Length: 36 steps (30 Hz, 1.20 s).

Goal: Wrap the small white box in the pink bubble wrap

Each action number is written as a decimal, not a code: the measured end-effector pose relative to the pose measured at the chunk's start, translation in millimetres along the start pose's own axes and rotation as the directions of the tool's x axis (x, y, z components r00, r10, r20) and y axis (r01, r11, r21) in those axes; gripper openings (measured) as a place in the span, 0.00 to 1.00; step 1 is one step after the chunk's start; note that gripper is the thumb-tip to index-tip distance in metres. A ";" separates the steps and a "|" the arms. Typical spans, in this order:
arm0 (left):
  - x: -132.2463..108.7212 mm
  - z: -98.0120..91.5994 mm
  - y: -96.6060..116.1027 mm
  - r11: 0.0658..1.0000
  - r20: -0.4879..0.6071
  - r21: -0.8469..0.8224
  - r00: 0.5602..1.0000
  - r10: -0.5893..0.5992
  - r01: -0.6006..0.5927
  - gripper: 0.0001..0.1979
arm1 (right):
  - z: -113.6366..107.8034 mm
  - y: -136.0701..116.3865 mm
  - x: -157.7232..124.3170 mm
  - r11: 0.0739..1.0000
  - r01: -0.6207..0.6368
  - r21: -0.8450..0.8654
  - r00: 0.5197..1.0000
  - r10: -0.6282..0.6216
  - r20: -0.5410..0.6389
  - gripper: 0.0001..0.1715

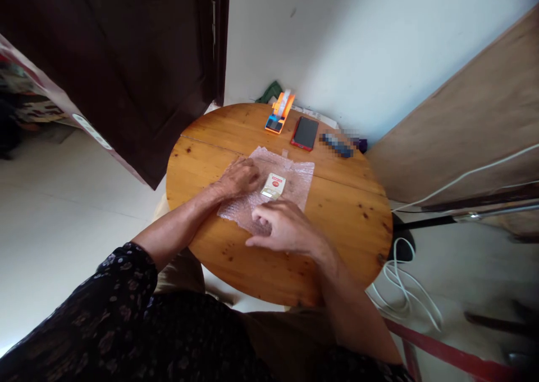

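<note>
A sheet of clear pinkish bubble wrap (301,180) lies spread on the round wooden table. On its middle sits a small whitish box (274,184) with red print, its near end shiny. My left hand (241,178) rests on the wrap's left side, beside the box and apart from it. Its fingers are curled downward, and whatever is under them is hidden. Just in front of the box, over the near part of the wrap, my right hand (288,226) has its thumb held away from bent fingers, with nothing visible between them.
Toward the table's (345,202) far edge stand an orange tape dispenser (281,111), a red-edged phone (305,133) and a blurred dark object (337,145). A dark door (138,62) is at left. White cable (398,286) lies coiled on the floor at right.
</note>
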State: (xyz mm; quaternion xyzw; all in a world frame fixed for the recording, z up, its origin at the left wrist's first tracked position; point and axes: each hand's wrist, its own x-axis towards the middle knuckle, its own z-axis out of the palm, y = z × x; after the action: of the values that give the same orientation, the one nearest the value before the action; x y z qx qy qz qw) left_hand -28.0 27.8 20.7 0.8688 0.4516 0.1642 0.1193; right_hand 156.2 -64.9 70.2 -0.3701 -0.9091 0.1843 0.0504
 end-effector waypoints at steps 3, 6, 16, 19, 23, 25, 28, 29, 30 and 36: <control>0.2 -0.9 -1.3 1.000 0.001 0.014 1.000 0.013 -0.013 0.12 | 7.2 -7.9 0.8 0.988 0.004 -0.153 0.990 0.017 0.139 0.11; 0.4 -1.5 -2.3 1.000 0.003 0.012 1.000 0.022 -0.022 0.12 | 12.5 -4.2 -0.7 0.985 0.037 -0.171 0.993 -0.018 0.116 0.08; -1.6 -8.2 1.8 0.938 -0.113 -0.336 0.984 -0.134 0.089 0.18 | -1.8 15.5 -7.9 0.999 -0.034 -0.030 0.962 0.025 -0.270 0.11; -4.8 -18.5 3.2 0.769 -0.062 -0.633 0.985 -0.161 0.086 0.30 | -11.2 25.7 -13.1 0.998 -0.064 0.021 0.868 0.066 -0.492 0.10; -8.8 -30.2 3.2 0.506 0.041 -0.858 0.995 -0.093 0.083 0.38 | -10.9 40.4 -10.8 0.994 -0.102 0.040 0.770 0.104 -0.630 0.09; -9.8 -32.3 4.1 0.521 0.077 -0.849 0.996 -0.051 0.092 0.34 | -6.0 44.6 -6.1 0.993 -0.112 0.042 0.749 0.113 -0.653 0.09; -8.9 -28.1 7.6 0.562 0.097 -0.817 0.991 -0.087 0.129 0.25 | 1.6 47.6 0.9 0.992 -0.118 0.045 0.727 0.117 -0.676 0.10; -8.0 -25.0 8.9 0.549 0.082 -0.825 0.990 -0.119 0.134 0.21 | 3.3 48.8 2.3 0.991 -0.124 0.051 0.719 0.125 -0.684 0.10; -6.9 -21.7 10.0 0.528 0.075 -0.838 0.987 -0.141 0.139 0.18 | 4.5 50.5 3.2 0.989 -0.130 0.063 0.712 0.138 -0.688 0.09; -1.0 -7.3 10.8 0.432 0.023 -0.890 0.960 -0.280 0.148 0.17 | 2.9 70.2 -1.0 0.944 -0.156 0.292 0.684 0.317 -0.657 0.15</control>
State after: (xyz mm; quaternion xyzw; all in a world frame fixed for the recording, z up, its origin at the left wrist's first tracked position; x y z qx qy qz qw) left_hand -23.3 21.4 31.1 0.6036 0.4140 0.4127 0.5422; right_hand 202.2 -20.3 41.4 -0.5191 -0.7420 0.1324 0.4031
